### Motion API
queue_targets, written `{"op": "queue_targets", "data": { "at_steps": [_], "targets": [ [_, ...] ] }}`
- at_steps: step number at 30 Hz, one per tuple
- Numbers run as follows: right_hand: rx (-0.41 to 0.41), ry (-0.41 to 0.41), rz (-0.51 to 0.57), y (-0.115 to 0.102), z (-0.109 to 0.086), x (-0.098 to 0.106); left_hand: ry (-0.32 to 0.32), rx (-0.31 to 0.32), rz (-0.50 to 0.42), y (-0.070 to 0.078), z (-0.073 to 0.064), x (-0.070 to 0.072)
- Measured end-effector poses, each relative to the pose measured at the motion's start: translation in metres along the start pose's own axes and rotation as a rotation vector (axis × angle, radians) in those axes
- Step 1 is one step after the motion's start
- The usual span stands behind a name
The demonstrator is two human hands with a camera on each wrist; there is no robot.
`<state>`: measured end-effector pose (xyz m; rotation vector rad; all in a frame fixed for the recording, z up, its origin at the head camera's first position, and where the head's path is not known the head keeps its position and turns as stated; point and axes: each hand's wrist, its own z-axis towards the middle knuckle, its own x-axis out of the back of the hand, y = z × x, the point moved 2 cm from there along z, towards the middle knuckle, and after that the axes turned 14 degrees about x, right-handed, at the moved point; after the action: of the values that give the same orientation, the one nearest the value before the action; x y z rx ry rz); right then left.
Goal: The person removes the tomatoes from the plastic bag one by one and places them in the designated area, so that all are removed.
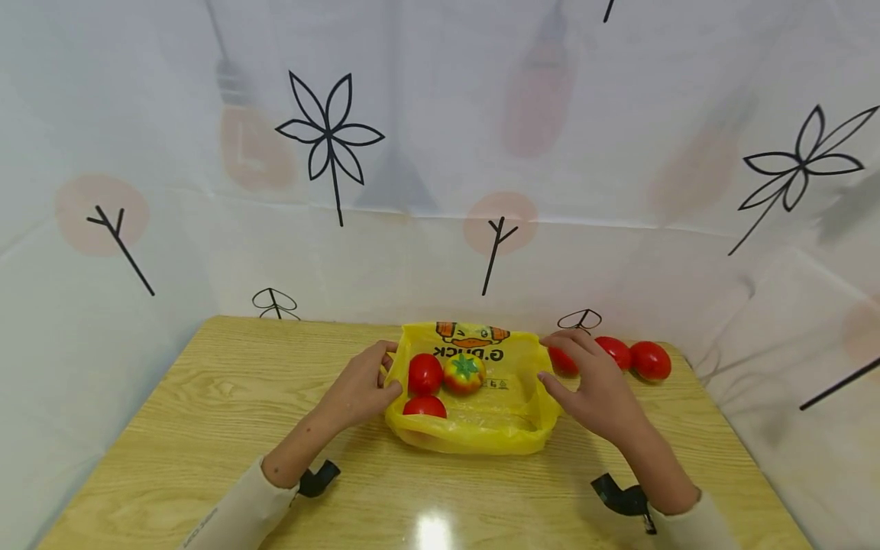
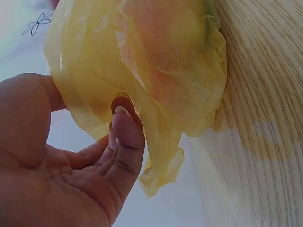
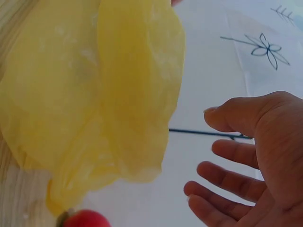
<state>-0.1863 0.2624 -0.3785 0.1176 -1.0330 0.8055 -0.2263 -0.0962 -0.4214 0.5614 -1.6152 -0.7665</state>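
Observation:
A yellow plastic bag [image 1: 474, 439] with a printed duck face lies mouth up, spread wide. Inside, at its left, are two red tomatoes [image 1: 425, 374] and a red-yellow tomato [image 1: 464, 374] with a green leafy top. My left hand [image 1: 360, 386] grips the bag's left rim; the left wrist view shows the plastic [image 2: 165, 71] between thumb and fingers. At the right rim is my right hand [image 1: 594, 382], fingers loosely bent and spread. In the right wrist view these fingers [image 3: 229, 179] hold nothing and stand apart from the bag [image 3: 132, 94].
Three more red tomatoes lie at the table's back right: one partly behind my right hand, a middle one [image 1: 614, 353] and an outer one [image 1: 650, 361]. The wooden table [image 1: 227, 428] ends at a white cloth backdrop [image 1: 426, 260] with line-drawn flowers.

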Motion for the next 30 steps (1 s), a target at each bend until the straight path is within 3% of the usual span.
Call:
{"op": "queue_targets", "data": {
  "at_steps": [9,30],
  "targets": [
    [0.047,-0.074,0.053,-0.024,0.009,-0.017,0.0,0.008,0.038,0.001,-0.001,0.0],
    [0.133,-0.263,0.158,-0.076,0.039,-0.057,-0.003,-0.005,-0.001,0.002,-0.001,-0.002]
  ]
}}
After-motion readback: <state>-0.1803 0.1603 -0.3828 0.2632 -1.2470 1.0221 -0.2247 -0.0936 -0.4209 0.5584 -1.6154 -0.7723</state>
